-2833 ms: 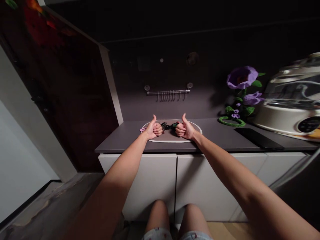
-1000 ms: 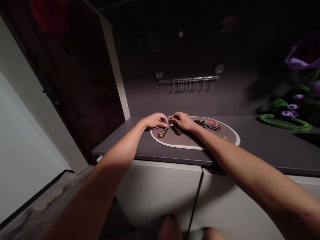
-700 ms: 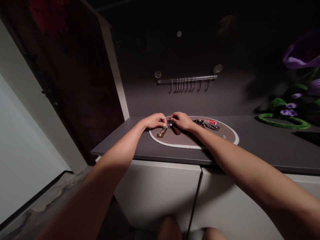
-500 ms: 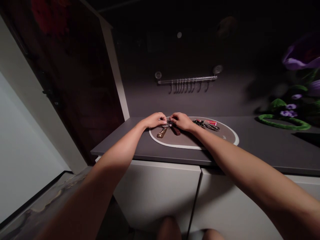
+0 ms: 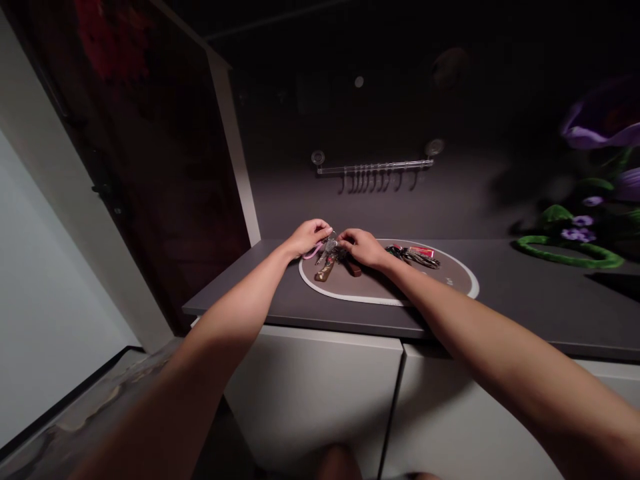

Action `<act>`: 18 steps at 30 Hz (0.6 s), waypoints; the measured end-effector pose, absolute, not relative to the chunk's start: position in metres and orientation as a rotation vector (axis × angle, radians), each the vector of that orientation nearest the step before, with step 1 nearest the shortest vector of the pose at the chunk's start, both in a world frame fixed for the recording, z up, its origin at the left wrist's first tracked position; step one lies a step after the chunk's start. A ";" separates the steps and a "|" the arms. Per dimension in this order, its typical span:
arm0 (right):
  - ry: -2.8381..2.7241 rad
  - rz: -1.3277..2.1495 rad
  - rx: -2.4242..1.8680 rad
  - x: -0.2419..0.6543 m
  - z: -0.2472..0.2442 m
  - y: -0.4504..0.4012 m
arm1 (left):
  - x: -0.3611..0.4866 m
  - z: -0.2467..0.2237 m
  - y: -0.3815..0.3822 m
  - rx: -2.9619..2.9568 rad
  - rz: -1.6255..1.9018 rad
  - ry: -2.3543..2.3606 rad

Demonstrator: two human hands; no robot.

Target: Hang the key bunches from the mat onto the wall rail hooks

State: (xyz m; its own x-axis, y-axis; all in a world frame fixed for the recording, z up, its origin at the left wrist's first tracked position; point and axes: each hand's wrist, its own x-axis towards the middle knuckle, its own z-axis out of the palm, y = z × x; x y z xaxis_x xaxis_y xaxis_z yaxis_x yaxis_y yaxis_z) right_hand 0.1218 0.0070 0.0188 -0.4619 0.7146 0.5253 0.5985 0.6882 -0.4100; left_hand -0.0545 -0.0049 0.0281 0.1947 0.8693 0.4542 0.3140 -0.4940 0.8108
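Two bare hands meet over a small bunch of silver metal keys (image 5: pixel 329 248). The left hand (image 5: pixel 310 238) has just lifted the bunch up off the mat, and that is the new thing here. Its left fingers (image 5: pixel 325 230) are closed in a tight pinch on the keys, so the bunch sits right at their tips. The right hand (image 5: pixel 363 248) is curved down just beside the keys. Its right fingers (image 5: pixel 345 236) are bent and near the bunch, but I cannot tell if they grip it.

A thin pink cord loop (image 5: pixel 313 253) hangs just under the left fingers. Below the fingers lie a long brown wood-like fob (image 5: pixel 326 270) and a dark brown bar (image 5: pixel 353 269). All this is over an oval grey mat with a white rim (image 5: pixel 370 301) on a dark grey desk (image 5: pixel 500 300). Past the right fingers lie a twisted black-and-tan cord (image 5: pixel 413 257) and a small red packet (image 5: pixel 421 251).
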 end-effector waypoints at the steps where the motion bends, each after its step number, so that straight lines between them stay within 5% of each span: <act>1: -2.184 0.243 -0.993 0.122 0.019 0.007 | -0.054 0.029 -0.005 1.868 1.323 1.065; 12: -1.882 0.836 -0.590 0.113 0.017 0.007 | -0.043 0.029 -0.007 1.234 1.416 0.550; 18: -1.803 0.844 -0.545 0.113 0.023 0.000 | -0.039 0.027 -0.005 1.117 1.418 0.463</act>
State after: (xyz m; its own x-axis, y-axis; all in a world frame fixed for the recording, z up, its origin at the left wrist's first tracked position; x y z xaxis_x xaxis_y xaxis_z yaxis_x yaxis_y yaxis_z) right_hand 0.1131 -0.0004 0.0230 -0.3708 0.7002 0.6102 -0.0205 0.6506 -0.7591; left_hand -0.0388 -0.0052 0.0274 0.1748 0.9203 0.3499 -0.5364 -0.2090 0.8177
